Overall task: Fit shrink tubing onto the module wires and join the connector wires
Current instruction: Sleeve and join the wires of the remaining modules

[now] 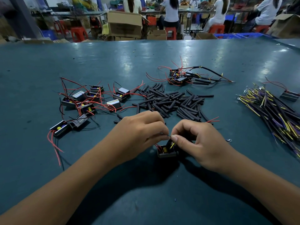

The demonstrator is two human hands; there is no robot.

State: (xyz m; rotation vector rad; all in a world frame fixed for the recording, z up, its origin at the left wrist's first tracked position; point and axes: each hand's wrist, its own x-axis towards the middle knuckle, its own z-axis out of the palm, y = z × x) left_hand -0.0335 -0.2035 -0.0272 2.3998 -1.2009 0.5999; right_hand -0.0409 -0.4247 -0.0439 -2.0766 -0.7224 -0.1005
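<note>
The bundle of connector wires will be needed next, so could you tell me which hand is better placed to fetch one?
Probably the right hand: the connector wires lie on its side of the table, away from the left hand.

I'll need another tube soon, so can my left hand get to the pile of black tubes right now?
Probably not yet: the left hand is pinching a wire, though the pile of black tubes lies just beyond it with nothing between.

The right hand [197,143] covered part of the small black boxy module [167,151]; the pinched wire ends were too small to tell. The striped connector wire bundle [276,111] ran off the right edge.
</note>
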